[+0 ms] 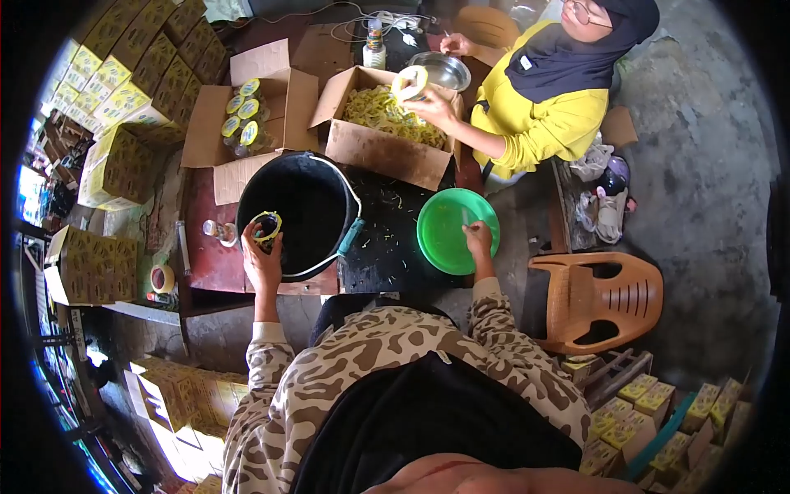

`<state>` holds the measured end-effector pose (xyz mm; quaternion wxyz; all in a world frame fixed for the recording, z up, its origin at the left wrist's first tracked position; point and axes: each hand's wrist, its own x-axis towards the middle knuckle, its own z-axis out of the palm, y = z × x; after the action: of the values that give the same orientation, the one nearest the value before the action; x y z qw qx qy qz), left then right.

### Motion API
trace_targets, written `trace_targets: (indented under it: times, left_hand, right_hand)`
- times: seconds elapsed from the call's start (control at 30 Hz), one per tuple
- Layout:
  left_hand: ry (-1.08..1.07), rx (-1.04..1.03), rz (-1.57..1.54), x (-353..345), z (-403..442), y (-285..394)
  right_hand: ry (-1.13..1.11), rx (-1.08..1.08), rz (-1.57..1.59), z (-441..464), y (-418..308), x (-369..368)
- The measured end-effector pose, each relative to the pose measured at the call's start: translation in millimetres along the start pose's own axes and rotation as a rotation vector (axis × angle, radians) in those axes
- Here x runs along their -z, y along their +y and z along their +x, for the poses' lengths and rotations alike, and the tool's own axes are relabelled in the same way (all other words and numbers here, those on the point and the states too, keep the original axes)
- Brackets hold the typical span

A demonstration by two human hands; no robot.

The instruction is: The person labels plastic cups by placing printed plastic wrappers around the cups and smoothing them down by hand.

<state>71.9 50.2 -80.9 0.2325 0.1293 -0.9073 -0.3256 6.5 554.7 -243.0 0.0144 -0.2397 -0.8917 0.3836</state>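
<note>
My left hand is wrapped round a small clear cup with a yellow rim, held over the left side of a large black bucket. A small jar lies just left of the bucket. My right hand is over the green basin, its fingers closed on what looks like a thin handle or tool. Behind the bucket, an open carton holds several yellow-lidded cups. Another carton is full of yellow-green strips.
At the back right a co-worker in yellow holds a cup beside a metal bowl. An orange chair stands at the right. Stacked boxes fill the left, with tape nearby.
</note>
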Motion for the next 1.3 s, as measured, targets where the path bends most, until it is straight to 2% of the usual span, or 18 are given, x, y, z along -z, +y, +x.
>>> trace_targets:
  times: [0.03, 0.13, 0.17, 0.23, 0.33, 0.37, 0.43, 0.47, 0.53, 0.67, 0.73, 0.83, 0.87, 0.93, 1.03, 1.13, 1.2, 1.3]
  left_hand:
    - [0.007, -0.012, -0.011, -1, 0, -2]
    - [-0.009, -0.026, -0.024, 0, 3, -5]
    - [-0.020, -0.024, -0.023, 1, 3, -5]
    - [-0.052, -0.036, -0.030, 1, 5, -9]
    - [-0.083, -0.128, -0.045, 5, 9, -8]
    - [-0.098, -0.127, -0.087, 6, 10, -6]
    - [-0.132, -0.180, -0.151, 6, 12, -12]
    - [-0.144, -0.207, -0.196, 6, 14, -13]
    - [-0.171, -0.244, -0.201, 12, 21, -11]
    - [-0.297, -0.221, -0.387, 14, 32, -28]
    - [-0.342, -0.267, -0.374, 19, 43, -32]
    - [-0.350, -0.311, -0.432, 32, 56, -24]
    - [-0.379, -0.302, -0.480, 30, 60, -29]
    - [-0.348, -0.337, -0.544, 24, 64, -36]
    - [-0.377, -0.294, -0.589, 27, 68, -25]
    - [-0.413, -0.247, -0.658, 27, 69, -20]
    - [-0.363, -0.270, -0.594, 25, 68, -19]
    - [-0.450, -0.183, -0.660, 24, 66, -18]
  right_hand:
    - [0.182, 0.103, -0.032, -8, -5, 4]
    - [0.342, 0.195, -0.202, -28, -21, 9]
    - [0.349, 0.184, -0.206, -39, -26, 8]
    - [0.089, 0.031, -0.420, -58, -34, 5]
    - [0.342, 0.095, -0.317, -71, -52, 1]
    - [0.345, 0.088, -0.314, -74, -57, -1]
    - [0.017, -0.098, -0.417, -83, -56, -2]
    - [0.026, -0.104, -0.412, -87, -58, -5]
    - [0.324, -0.029, -0.285, -88, -63, -9]
    - [0.210, -0.133, -0.323, -99, -72, -3]
    - [0.344, 0.025, -0.020, -103, -85, 4]
    - [0.364, 0.155, 0.187, -119, -130, 14]
    - [0.361, 0.163, 0.191, -126, -148, 13]
    - [0.423, 0.399, 0.222, -143, -188, 8]
    - [0.341, 0.523, 0.368, -176, -247, -16]
    - [0.273, 0.678, 0.302, -225, -314, -34]
    - [0.224, 0.737, 0.279, -243, -333, -52]
    - [0.181, 0.802, 0.271, -257, -341, -76]
